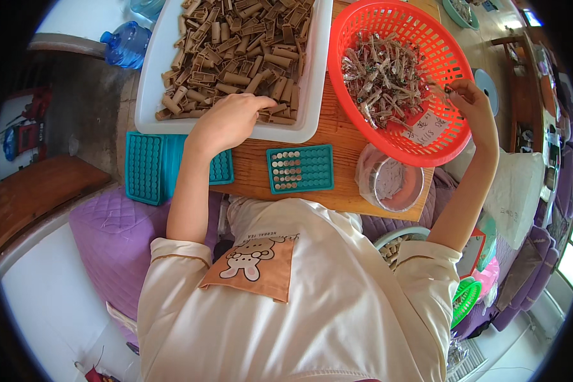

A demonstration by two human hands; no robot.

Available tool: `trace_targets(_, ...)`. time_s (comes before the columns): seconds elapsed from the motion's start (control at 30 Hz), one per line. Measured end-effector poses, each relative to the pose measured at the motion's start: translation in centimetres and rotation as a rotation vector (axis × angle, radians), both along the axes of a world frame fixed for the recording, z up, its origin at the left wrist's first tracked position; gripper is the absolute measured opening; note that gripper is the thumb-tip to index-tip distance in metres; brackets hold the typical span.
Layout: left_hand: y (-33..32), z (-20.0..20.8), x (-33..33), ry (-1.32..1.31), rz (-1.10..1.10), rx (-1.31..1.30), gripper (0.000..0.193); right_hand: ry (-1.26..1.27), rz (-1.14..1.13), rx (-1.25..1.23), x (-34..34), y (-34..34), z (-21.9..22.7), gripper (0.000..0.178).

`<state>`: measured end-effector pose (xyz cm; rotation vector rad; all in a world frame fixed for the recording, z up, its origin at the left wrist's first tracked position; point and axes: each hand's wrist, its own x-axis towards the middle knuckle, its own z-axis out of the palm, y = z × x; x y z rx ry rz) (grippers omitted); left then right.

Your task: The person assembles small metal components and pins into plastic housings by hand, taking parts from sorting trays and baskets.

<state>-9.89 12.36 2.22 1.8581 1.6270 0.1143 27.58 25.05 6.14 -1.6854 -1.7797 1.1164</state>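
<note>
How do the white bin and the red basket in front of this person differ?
The white bin is roughly rectangular, while the red basket is round. The bin's walls look solid; the basket's are pierced with many holes. The bin holds chunky brown pieces, the basket a tangle of thin pieces. Both are open-topped, with the left hand over the bin and the right hand at the basket.

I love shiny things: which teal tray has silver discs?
The middle tray, lying alone: silver discs sit in its left part. The other trays, at left, show none.
</note>
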Motion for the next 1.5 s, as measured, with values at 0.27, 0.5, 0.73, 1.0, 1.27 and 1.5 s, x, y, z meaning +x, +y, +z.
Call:
trace_targets(0.27, -0.4, -1.1, 0.9, -0.147, 0.171, 0.120, 0.029, -0.145, 0.263, -0.189, 2.4, 0.9, -1.8, 0.016)
trace_targets(0.5, -0.4, -1.3, 1.7, -0.113, 0.284, 0.201, 0.019, -0.381, 0.358, -0.143, 0.8, 1.8, -2.9, 0.019)
trace_targets(0.73, -0.5, -1.9, 1.9, -0.012, 0.304, 0.277, 0.016, -0.730, 0.374, 0.185, -4.5, 3.5, -7.5, 0.025)
trace_targets(1.0, -0.6, -2.1, 2.2, 0.017, 0.361, 0.325, 0.014, -0.149, -0.044, 0.476, -5.0, 3.5, -3.1, 0.017)
trace_targets(1.27, -0.6, -1.7, 2.0, -0.184, 0.472, 0.395, 0.022, 0.927, -0.043, 0.581, -6.1, 0.2, 2.5, 0.018)
trace_targets(1.5, -2.1, 0.4, 2.7, -1.239, 0.620, 0.197, 0.026, 1.399, 0.332, 0.199, -10.6, -5.3, 1.1, 0.019)
